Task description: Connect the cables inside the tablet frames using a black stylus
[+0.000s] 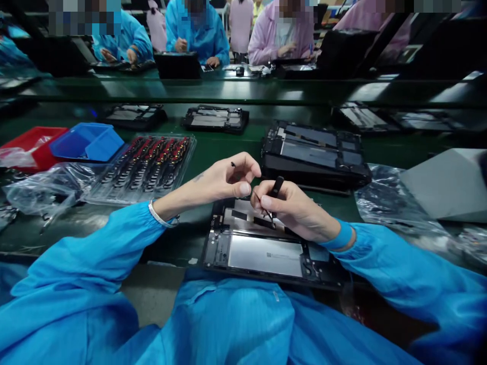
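An opened tablet chassis (266, 253) lies at the table's near edge, its grey inner plate facing up. My left hand (224, 180) hovers over its far end, pinching a small dark part between thumb and fingers. Close beside it, my right hand (292, 208) grips black tweezers (274, 195) whose tips point down at the chassis's upper area. The two hands almost touch. Both arms wear blue sleeves, and a bracelet circles the left wrist.
A clear tray of small red-and-black parts (146, 162) sits left of centre, with a blue bin (87, 142) and red bin (32, 147) beyond. A stack of chassis (314, 154) stands behind. Plastic bags (391, 203) lie at both sides. Other workers sit opposite.
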`<state>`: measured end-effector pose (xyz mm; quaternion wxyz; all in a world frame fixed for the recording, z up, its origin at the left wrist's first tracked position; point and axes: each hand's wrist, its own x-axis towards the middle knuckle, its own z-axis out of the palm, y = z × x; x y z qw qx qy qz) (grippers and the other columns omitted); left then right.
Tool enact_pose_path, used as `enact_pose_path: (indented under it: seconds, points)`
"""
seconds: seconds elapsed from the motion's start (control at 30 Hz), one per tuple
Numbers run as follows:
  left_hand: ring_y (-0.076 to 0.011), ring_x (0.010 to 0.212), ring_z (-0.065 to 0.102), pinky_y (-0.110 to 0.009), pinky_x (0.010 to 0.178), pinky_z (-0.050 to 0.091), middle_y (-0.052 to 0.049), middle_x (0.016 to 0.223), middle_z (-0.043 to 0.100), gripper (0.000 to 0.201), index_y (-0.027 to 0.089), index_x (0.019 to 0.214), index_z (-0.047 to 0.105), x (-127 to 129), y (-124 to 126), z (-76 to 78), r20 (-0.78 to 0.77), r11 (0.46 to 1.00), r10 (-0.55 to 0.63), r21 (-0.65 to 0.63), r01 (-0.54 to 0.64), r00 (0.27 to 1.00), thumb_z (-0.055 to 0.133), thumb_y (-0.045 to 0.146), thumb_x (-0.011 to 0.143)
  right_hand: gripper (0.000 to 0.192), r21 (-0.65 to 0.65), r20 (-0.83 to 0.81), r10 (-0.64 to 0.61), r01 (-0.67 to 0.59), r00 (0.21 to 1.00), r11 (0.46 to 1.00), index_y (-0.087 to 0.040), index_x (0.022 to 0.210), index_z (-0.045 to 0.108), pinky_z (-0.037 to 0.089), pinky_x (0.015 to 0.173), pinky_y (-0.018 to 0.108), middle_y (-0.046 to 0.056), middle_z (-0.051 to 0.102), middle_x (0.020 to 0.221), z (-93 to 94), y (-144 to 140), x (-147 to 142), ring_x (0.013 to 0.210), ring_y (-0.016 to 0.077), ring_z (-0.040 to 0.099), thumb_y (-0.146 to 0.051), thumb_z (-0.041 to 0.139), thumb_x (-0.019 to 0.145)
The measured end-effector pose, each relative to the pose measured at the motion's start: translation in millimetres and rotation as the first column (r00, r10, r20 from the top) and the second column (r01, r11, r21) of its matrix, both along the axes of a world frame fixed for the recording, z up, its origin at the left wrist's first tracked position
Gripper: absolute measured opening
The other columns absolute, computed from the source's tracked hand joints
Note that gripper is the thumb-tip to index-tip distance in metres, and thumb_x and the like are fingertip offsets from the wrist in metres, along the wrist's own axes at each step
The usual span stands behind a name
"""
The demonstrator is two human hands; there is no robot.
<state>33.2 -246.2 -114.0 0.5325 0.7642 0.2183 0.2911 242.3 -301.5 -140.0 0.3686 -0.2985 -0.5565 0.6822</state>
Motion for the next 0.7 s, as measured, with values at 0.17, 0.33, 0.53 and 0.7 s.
enact_pose_path:
  seconds: [0.17,0.33,0.53,0.7]
  points:
    - [-0.0210,0.117,0.056,-0.030,0.091,0.050,-0.009,0.128,0.058,0.079,0.024,0.149,0.043,-10.6,5.3,-4.7,-0.278,0.987,-0.075,0.116,0.111,0.958,0.078,0.049,0.083,0.021,0.361,0.335,-0.282,0.154,0.899,0.920,-0.020,0.079,0.065,0.040,0.065,0.028,0.000,0.061,0.075,12.1,-9.8,28.7,0.070,0.0129,0.053,-0.037,0.070,0.090]
    - [-0.0213,0.116,0.060,-0.034,0.096,0.052,-0.009,0.130,0.061,0.066,0.024,0.150,0.045,-13.1,12.6,-21.3,-0.404,0.970,0.054,0.237,0.047,0.913,0.070,0.041,0.091,0.012,0.675,0.595,-0.528,-0.020,0.606,0.738,-0.023,0.083,0.066,0.041,0.074,0.033,0.003,0.066,0.083,11.2,-9.3,68.4,0.082,0.0189,0.055,-0.022,0.061,0.093]
    - [-0.0211,0.117,0.062,-0.033,0.098,0.053,-0.007,0.128,0.064,0.052,0.023,0.143,0.051,-4.8,10.1,-32.9,-0.389,0.935,0.126,0.353,0.021,0.913,0.065,0.040,0.096,0.015,0.557,0.696,-0.405,-0.089,0.593,0.826,-0.021,0.081,0.065,0.042,0.073,0.034,0.005,0.067,0.086,-2.5,-8.6,85.8,0.083,0.0197,0.057,-0.025,0.058,0.093]
    - [-0.0225,0.125,0.057,-0.037,0.104,0.050,-0.008,0.135,0.060,0.042,0.024,0.137,0.054,0.1,5.3,-36.6,-0.415,0.899,0.084,0.423,0.111,0.906,0.061,0.040,0.099,0.014,0.522,0.760,-0.396,-0.121,0.515,0.844,-0.020,0.083,0.067,0.042,0.072,0.035,0.006,0.068,0.087,-6.0,-5.7,87.3,0.084,0.0212,0.058,-0.026,0.057,0.091]
